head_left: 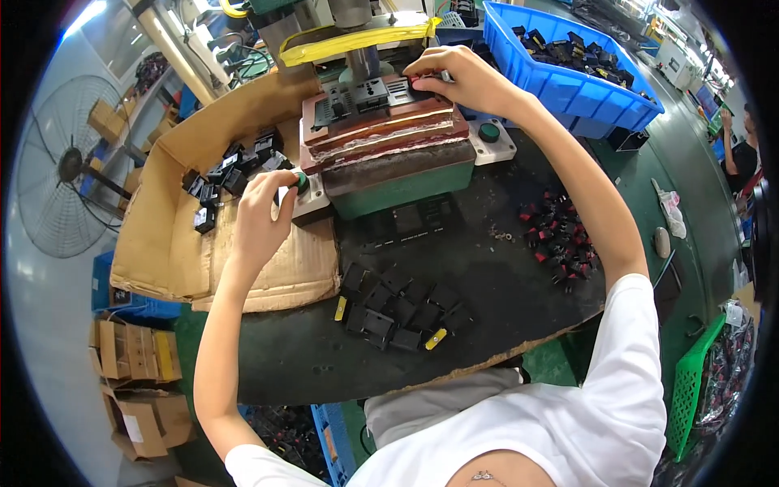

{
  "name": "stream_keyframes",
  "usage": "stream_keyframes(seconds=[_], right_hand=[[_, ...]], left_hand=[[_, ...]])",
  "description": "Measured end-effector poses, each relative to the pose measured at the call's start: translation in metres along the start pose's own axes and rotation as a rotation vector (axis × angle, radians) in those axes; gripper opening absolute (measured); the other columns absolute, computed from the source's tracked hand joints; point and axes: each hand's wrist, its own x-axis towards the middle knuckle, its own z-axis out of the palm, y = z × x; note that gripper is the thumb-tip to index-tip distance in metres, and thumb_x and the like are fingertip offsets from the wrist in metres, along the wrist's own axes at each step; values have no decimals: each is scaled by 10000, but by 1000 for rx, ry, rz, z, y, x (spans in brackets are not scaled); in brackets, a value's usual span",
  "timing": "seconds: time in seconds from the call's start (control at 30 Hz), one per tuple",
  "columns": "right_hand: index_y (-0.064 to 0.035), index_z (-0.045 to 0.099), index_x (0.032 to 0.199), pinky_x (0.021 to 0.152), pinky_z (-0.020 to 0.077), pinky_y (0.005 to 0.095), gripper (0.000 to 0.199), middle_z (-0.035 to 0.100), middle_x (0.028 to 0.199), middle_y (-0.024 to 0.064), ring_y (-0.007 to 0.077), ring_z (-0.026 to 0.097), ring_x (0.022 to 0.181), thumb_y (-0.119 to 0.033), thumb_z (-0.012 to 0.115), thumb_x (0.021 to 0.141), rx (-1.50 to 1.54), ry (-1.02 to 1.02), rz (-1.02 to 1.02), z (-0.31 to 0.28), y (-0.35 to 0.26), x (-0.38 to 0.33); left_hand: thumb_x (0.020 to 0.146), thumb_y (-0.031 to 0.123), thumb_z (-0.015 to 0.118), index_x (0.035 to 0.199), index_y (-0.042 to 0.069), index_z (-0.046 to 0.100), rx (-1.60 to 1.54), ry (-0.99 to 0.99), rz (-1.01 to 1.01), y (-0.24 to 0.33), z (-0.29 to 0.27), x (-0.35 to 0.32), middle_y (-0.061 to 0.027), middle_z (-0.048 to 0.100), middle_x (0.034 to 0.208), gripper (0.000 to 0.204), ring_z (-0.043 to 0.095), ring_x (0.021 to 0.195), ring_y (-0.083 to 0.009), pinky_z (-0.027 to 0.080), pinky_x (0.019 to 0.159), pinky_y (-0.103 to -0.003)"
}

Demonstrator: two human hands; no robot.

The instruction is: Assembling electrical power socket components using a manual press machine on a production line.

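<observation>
Left hand [264, 213] curled, fingertips on green button [301, 181]; right hand [454, 77] pinching part on press fixture [373, 97].

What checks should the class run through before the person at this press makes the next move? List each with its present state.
1. Left hand on the left green button: ok, fingers touch it.
2. Right hand clear of the press fixture: not ok, fingers rest on it.
3. Right green button free: ok, nothing covers it.
4. Part seated squarely in the fixture: cannot tell.
5. Black housings within reach on the mat: ok.
6. Red-and-black switches kept apart from them: ok.
</observation>
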Motion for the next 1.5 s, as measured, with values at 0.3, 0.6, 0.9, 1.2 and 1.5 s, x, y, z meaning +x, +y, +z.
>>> stream_keyframes(seconds=[0.3,0.6,0.9,1.2,1.5], right_hand=[[-16,609,1025,756,453,324,245,571,929,118,251,564,842,-160,600,827,30,-31,19,2,4,0],[-13,608,1025,764,443,344,267,555,905,128,264,554,846,-207,587,843,-37,-45,22,5,4,-1],[-30,657,867,534,428,306,146,533,679,89,226,524,558,-161,611,822,-265,212,63,-42,-38,-19],[26,650,736,484,427,302,150,571,578,158,201,556,480,-124,639,744,5,-422,499,-42,-15,-80],[25,646,683,516,466,306,172,582,563,139,213,612,535,-139,679,646,-172,-523,501,-41,-24,-56]], left_hand=[[749,-2,597,930,12,564,-13,24,-18,0,4,-1,-127,608,896,185,563,872,-303,432,793,-360],[743,5,600,924,19,564,29,12,-11,2,2,-3,-124,608,905,186,559,883,-300,422,806,-360],[761,42,587,923,33,538,24,-107,-104,9,-3,0,-133,617,873,170,578,840,-320,445,740,-374],[772,81,593,907,-4,522,13,-152,-97,6,-2,11,-155,615,849,175,573,690,-317,447,614,-329],[795,124,590,926,22,486,21,-144,-135,9,0,10,-119,623,838,196,525,545,-251,415,526,-314]])
